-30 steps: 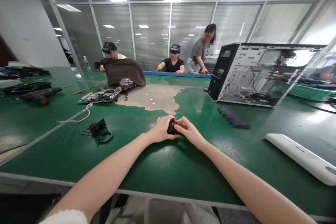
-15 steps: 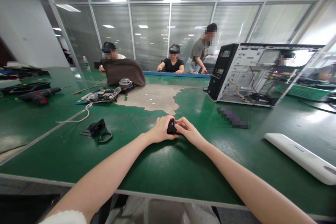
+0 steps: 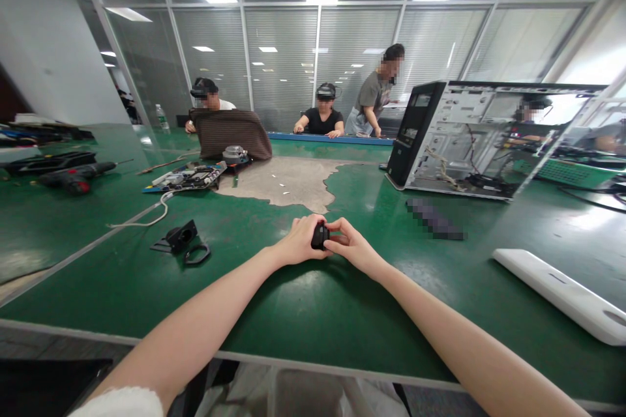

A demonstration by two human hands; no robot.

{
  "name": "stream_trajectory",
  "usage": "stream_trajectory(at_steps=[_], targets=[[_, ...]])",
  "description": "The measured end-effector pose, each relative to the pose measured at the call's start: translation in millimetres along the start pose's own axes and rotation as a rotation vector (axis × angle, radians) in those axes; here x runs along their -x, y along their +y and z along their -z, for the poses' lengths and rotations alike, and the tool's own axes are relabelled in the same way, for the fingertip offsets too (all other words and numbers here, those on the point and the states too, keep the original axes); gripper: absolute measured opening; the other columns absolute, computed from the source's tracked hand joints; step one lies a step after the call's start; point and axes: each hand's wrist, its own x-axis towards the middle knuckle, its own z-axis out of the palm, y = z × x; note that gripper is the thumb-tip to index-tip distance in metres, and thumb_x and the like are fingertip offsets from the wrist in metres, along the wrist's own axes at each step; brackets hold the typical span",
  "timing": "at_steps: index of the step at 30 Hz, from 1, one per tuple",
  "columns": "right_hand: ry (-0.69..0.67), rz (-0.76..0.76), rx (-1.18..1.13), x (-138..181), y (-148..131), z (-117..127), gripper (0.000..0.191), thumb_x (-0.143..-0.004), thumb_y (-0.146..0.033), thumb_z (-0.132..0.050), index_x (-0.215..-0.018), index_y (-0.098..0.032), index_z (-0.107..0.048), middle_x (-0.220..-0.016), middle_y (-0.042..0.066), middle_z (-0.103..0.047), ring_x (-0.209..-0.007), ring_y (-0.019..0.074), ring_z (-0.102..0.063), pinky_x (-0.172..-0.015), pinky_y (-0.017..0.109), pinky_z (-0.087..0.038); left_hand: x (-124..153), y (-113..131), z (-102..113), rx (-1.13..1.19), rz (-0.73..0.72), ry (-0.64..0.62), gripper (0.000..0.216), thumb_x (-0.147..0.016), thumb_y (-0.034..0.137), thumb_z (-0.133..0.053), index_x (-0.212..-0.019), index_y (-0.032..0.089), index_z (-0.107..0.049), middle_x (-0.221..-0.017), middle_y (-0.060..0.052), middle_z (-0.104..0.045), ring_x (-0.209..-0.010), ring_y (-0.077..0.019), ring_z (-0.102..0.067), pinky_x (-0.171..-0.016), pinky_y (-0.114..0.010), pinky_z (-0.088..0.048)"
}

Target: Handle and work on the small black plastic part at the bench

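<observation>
A small black part (image 3: 319, 235), its exact kind too small to make out, sits between my two hands just above the green table. My left hand (image 3: 299, 240) is wrapped round its left side. On the other side my right hand (image 3: 351, 242) pinches its right edge with thumb and fingers. Off to the left on the table lie a black bracket with a round opening (image 3: 180, 236) and a black ring-shaped piece (image 3: 197, 254).
A circuit board (image 3: 188, 177) and a power drill (image 3: 81, 176) lie on the left. An open computer case (image 3: 454, 137) stands at the right, with a long white device (image 3: 557, 290) nearer me. Co-workers are across the green table (image 3: 313, 319).
The fingers of my right hand have shifted slightly on the black part, the thumb sitting a little lower. My left hand keeps its hold.
</observation>
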Motion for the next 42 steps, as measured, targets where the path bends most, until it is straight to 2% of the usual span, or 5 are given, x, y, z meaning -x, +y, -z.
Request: stream_trajectory(at_steps=[9,18,24,30,42], targets=[[0.095,-0.019,0.03,-5.9,6.7,-1.4,0.026,-0.069,-0.033,-0.058,-0.088,-0.02,-0.046,-0.086,0.001,-0.054,-0.079,0.0129,-0.055,-0.077,0.032,-0.043,-0.7,-1.3,-1.2,0.016,0.0,0.007,0.059,-0.059,0.042,-0.063,-0.107,0.021,-0.035,-0.102,-0.005,-0.048,-0.092,-0.0223,-0.047,-0.082,-0.038,-0.031],[0.0,-0.01,-0.002,-0.3,3.1,0.2,0.028,-0.066,-0.031,-0.062,-0.085,-0.021,-0.044,-0.095,0.001,-0.054,-0.083,0.0139,-0.056,-0.076,0.031,-0.045,-0.3,-1.1,-1.8,0.004,0.007,0.005,0.056,-0.06,0.04,-0.062,-0.106,0.021,-0.035,-0.101,-0.004,-0.048,-0.091,-0.0217,-0.048,-0.082,-0.037,-0.031],[0.081,-0.024,0.022,-4.0,4.9,-2.2,0.023,-0.07,-0.035,-0.056,-0.083,-0.021,-0.045,-0.085,0.001,-0.057,-0.081,0.0136,-0.055,-0.075,0.031,-0.044,-0.4,-1.4,-2.1,-0.003,0.007,0.004,0.059,-0.06,0.043,-0.063,-0.106,0.021,-0.034,-0.102,-0.005,-0.048,-0.092,-0.0225,-0.048,-0.083,-0.038,-0.031],[0.089,-0.061,0.069,-4.6,7.3,-0.7,0.029,-0.07,-0.034,-0.056,-0.094,-0.021,-0.046,-0.088,0.002,-0.054,-0.076,0.0132,-0.055,-0.071,0.031,-0.044,-0.5,-0.9,-0.7,0.006,-0.01,0.006,0.058,-0.061,0.043,-0.062,-0.106,0.021,-0.034,-0.102,-0.005,-0.048,-0.092,-0.0217,-0.047,-0.082,-0.037,-0.031],[0.052,-0.041,-0.013,-1.7,4.1,-1.4,0.023,-0.072,-0.035,-0.055,-0.087,-0.021,-0.045,-0.082,0.0,-0.057,-0.077,0.0127,-0.056,-0.073,0.03,-0.044,0.3,-0.2,-1.0,-0.003,0.0,0.013,0.059,-0.06,0.043,-0.063,-0.106,0.02,-0.034,-0.101,-0.004,-0.048,-0.089,-0.021,-0.046,-0.081,-0.036,-0.032]])
